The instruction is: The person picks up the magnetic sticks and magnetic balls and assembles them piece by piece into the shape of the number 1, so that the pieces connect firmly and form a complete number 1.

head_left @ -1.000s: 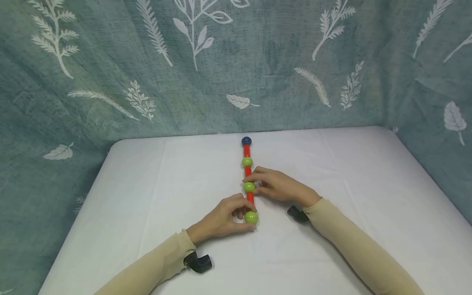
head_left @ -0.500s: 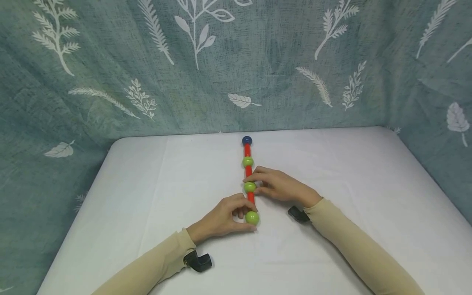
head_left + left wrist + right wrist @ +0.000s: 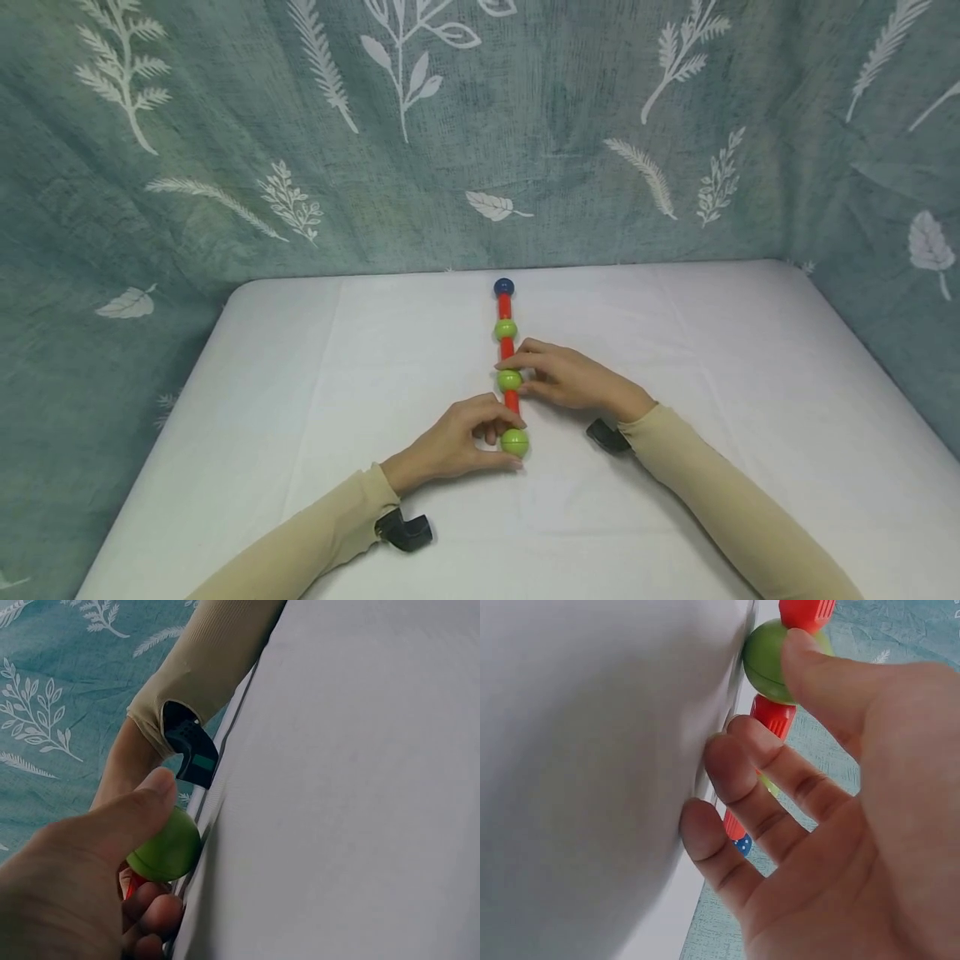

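Observation:
A chain of red rods [image 3: 512, 403] and balls lies in a straight line on the white table, running away from me. My left hand [image 3: 457, 440] holds the nearest green ball [image 3: 514, 443] between thumb and fingers; in the left wrist view the thumb lies over that ball [image 3: 174, 851]. Around the second green ball [image 3: 509, 381] are the thumb and index finger of my right hand [image 3: 573, 379]. The right wrist view has the thumb on this ball [image 3: 765, 667], with the other fingers along a red rod [image 3: 774, 716]. Farther off come a third green ball [image 3: 506, 330] and a blue ball [image 3: 504, 287].
White cloth covers the table [image 3: 390, 333]. Behind it and at its sides hangs a green curtain [image 3: 555, 200] with white leaf prints. A black device [image 3: 405, 530] sits under the left cuff, and another black device [image 3: 607, 437] under the right.
Both hands keep their places on the chain. The whole view shifts only very slightly.

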{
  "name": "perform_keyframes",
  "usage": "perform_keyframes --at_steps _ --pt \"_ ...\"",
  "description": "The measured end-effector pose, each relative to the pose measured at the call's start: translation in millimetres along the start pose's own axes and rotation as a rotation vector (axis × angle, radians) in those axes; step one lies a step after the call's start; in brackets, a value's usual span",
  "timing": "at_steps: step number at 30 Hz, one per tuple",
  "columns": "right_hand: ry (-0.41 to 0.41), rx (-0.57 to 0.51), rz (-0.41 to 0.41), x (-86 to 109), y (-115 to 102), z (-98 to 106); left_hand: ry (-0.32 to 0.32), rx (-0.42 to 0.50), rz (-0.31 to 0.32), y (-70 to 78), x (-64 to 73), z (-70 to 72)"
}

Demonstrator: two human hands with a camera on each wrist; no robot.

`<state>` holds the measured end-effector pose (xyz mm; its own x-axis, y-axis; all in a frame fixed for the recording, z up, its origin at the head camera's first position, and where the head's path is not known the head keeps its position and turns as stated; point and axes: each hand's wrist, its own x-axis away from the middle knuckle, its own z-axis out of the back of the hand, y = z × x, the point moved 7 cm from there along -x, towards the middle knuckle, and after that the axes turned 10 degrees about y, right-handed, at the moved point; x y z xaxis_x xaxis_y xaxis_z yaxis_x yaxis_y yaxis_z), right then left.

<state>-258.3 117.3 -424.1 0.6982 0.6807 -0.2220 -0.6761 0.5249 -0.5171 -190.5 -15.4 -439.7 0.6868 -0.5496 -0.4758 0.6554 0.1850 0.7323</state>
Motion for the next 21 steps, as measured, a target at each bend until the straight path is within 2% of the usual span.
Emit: perform_keyframes --at_steps 4,7,11,15,21 --pt "0.003 0.007 -0.029 2.8 3 4 0.000 0.008 0.051 0.7 -3.2 5.9" --pt "0.011 0.030 -0.086 7.9 9 10 0.013 -0.043 0.089 2.4 -7.2 20.1" --pt "0.036 0.106 -0.121 20.0 15 25 0.073 -0.159 0.121 5.4 -13.6 55.0" --pt "0.089 0.202 -0.097 34.8 20 43 0.146 -0.289 0.133 7.1 -15.9 95.1" --pt "0.191 0.383 -0.103 53.1 36 72 0.174 -0.557 0.102 10.7 -14.9 143.4"
